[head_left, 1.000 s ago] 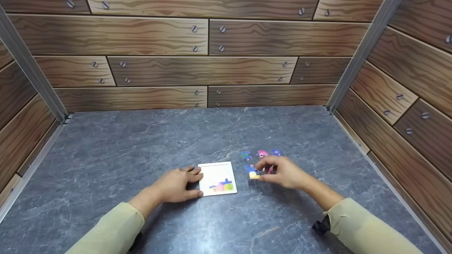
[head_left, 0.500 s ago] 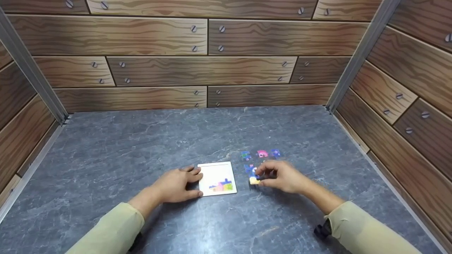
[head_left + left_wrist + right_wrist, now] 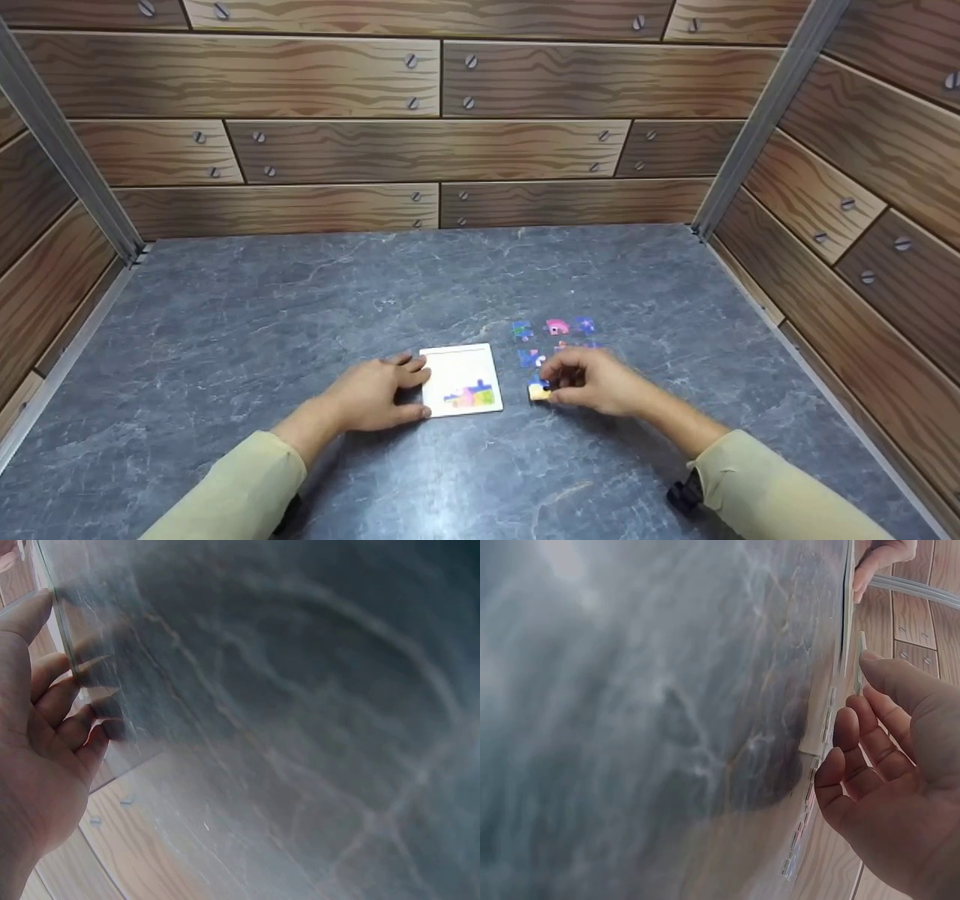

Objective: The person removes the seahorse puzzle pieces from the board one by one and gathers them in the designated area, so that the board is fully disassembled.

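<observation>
A white square puzzle tray (image 3: 454, 371) lies on the table, with a few joined puzzle pieces (image 3: 472, 394) in its lower right part. My left hand (image 3: 381, 391) rests at the tray's left edge, fingers and thumb extended and touching it; in the left wrist view the left hand (image 3: 52, 727) is seen from its palm side. Between thumb and index finger, my right hand (image 3: 596, 381) pinches a blue and yellow puzzle piece (image 3: 538, 391), tilted and just right of the tray. The right wrist view shows this piece (image 3: 861, 652) edge-on at the thumb tip.
Loose puzzle pieces lie in rows beyond the right hand: a blue-green piece (image 3: 521, 330), a pink piece (image 3: 556, 327), a purple-blue piece (image 3: 585, 325) and a blue piece (image 3: 529, 358). Others are partly hidden by the hand. Wood-patterned walls (image 3: 330, 150) enclose the grey marbled table (image 3: 337, 300).
My right hand has shifted slightly toward the body with the blue and yellow puzzle piece, away from the blue piece behind it. The left hand and the tray look unmoved.
</observation>
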A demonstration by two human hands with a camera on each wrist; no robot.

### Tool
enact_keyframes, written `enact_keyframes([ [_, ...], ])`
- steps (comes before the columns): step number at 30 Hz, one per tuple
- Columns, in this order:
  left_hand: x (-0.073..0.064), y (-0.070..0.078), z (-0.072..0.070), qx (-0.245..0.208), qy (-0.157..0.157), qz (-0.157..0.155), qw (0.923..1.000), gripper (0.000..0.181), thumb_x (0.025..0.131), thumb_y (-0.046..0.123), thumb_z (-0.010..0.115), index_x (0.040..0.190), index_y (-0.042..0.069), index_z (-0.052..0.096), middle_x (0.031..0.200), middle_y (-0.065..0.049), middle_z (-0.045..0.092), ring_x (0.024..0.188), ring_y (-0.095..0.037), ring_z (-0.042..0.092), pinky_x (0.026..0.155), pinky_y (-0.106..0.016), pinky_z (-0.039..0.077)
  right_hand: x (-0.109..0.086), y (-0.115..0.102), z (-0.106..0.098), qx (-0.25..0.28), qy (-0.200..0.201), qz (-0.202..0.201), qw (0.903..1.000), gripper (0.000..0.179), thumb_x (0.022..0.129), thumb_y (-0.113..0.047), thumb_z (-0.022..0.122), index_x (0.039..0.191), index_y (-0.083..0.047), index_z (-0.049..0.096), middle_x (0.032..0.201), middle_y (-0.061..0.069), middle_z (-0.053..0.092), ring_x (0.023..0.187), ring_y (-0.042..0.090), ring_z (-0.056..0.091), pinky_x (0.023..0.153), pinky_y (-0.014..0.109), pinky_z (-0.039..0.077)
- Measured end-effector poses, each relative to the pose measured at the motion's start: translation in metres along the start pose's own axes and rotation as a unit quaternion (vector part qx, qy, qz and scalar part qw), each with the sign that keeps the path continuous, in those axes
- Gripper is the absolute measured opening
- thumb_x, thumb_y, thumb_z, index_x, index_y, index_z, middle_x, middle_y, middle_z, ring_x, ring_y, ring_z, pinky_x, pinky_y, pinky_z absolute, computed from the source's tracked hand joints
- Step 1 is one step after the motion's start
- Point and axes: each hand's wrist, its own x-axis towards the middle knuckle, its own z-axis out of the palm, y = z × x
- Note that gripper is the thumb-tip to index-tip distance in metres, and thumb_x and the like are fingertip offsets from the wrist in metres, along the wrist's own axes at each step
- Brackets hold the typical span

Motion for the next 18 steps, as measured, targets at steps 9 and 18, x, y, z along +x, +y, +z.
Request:
enact_keyframes([
  [9, 0.0001, -0.0007, -0.0003, 0.0, 0.0, 0.001, 1.0, 0.065, 0.1, 0.05, 0.07, 0.154, 0.014, 0.059, 0.161, -0.011, 0.05, 0.15, -0.041, 0.043, 0.116, -0.061, 0.04, 0.0, -0.0001, 0.0014, 0.005, -0.002, 0.003, 1.0, 0.023, 0.089, -0.014, 0.086, 0.11, -0.011, 0.077, 0.1, -0.001, 0.073, 0.085, 0.011, 0.064, 0.075, 0.026, 0.054],
  [18, 0.0001, -0.0007, -0.0011, 0.0, 0.001, 0.006, 1.0, 0.064, 0.101, 0.049, 0.07, 0.153, 0.013, 0.059, 0.16, -0.012, 0.05, 0.15, -0.042, 0.043, 0.117, -0.062, 0.039, 0.0009, 0.0016, 0.0021, 0.007, -0.012, 0.003, 0.9999, 0.024, 0.089, -0.012, 0.086, 0.111, -0.008, 0.076, 0.104, 0.001, 0.075, 0.087, 0.01, 0.065, 0.077, 0.026, 0.057],
])
